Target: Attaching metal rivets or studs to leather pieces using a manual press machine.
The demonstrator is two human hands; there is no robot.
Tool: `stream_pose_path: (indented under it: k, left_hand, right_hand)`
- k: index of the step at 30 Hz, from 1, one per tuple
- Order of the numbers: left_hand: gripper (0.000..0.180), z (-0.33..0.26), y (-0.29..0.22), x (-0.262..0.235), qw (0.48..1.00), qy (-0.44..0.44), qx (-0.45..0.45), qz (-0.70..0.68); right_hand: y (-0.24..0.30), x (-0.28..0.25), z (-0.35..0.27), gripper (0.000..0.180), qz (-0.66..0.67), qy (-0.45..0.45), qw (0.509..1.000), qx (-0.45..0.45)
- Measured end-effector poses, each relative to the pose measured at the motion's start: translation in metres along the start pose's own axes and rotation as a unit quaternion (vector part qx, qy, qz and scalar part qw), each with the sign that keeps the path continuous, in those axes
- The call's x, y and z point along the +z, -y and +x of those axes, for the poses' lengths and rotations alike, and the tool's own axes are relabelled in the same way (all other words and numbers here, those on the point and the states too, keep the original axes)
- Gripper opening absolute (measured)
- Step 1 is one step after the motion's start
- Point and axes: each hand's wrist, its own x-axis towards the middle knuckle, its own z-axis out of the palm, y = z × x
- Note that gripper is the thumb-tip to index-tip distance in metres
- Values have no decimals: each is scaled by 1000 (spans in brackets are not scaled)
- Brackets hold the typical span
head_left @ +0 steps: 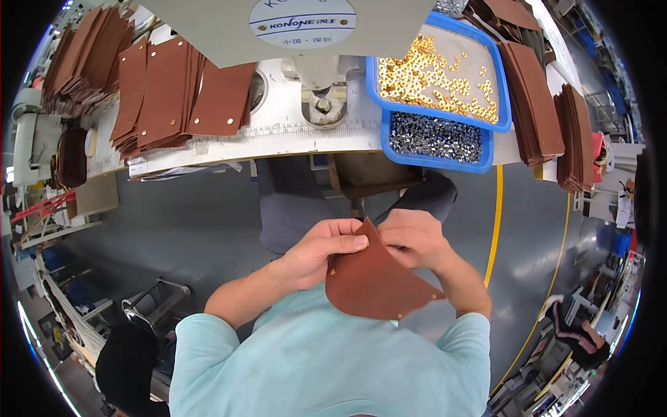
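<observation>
A brown leather piece (379,281) with small metal studs near its edges is held up in front of my chest, bent and tilted. My left hand (314,254) pinches its upper left edge, thumb on the near face and fingers behind. My right hand (418,238) is closed at the upper right edge, its fingers curled against the leather. The tips of the right fingers are partly hidden, so anything small between them cannot be made out.
Ahead, a grey press machine (323,104) stands on the white worktable (292,144). To its right are blue trays of gold rings (434,80) and dark silver parts (434,139). Stacks of brown leather pieces (163,94) lie left, with more stacks (531,104) right. Another person (580,333) sits far right.
</observation>
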Motion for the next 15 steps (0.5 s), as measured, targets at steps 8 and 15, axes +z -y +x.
stream_pose_path:
  k: [8,15]
  left_hand:
    - [19,-7,-8,4,1000,5,25,7]
    - [25,-4,-1,8,966,-145,99,191]
  right_hand:
    - [14,-17,5,18,-99,-23,995,1]
    - [61,-32,23,15,-65,38,984,163]
